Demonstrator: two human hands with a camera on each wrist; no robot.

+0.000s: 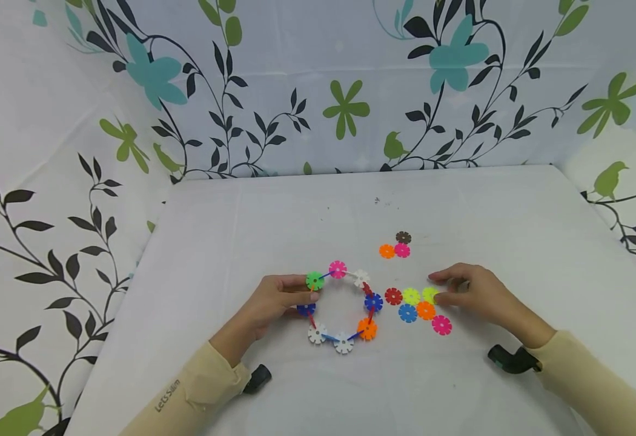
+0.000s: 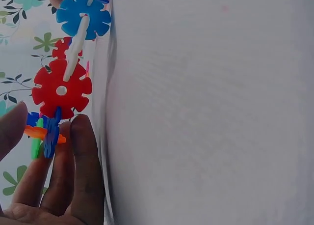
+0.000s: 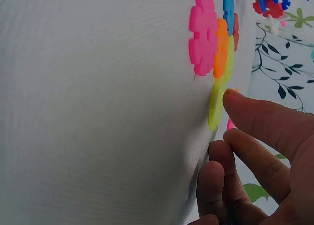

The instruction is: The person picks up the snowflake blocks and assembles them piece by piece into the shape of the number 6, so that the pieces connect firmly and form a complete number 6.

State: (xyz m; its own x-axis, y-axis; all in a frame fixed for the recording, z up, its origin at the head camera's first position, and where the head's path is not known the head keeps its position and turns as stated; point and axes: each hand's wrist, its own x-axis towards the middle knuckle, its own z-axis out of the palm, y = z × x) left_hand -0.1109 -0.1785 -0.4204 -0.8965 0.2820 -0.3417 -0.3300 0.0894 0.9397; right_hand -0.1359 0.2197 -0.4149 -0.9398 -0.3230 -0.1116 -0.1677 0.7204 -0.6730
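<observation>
My left hand (image 1: 274, 297) grips the left side of a ring of interlocking notched plastic discs (image 1: 367, 330), by the green disc (image 1: 315, 280) and a dark blue disc (image 1: 306, 309). In the left wrist view, a red disc (image 2: 44, 90) and a light blue disc (image 2: 91, 26) rise above the fingers, joined by a white disc seen edge-on. Over at the loose discs, my right hand (image 1: 476, 290) has its thumb right at the rim of a yellow disc (image 3: 215, 104). Its other fingers are loosely bent and apart from the thumb.
Beside the ring lie more loose discs, including red (image 1: 393, 296), blue (image 1: 407, 313), orange (image 1: 426, 310) and pink (image 1: 441, 325). Farther back sit a brown disc (image 1: 403, 237), an orange disc (image 1: 386, 251) and a pink one. White cloth covers the table (image 1: 274, 224); patterned curtain hangs behind.
</observation>
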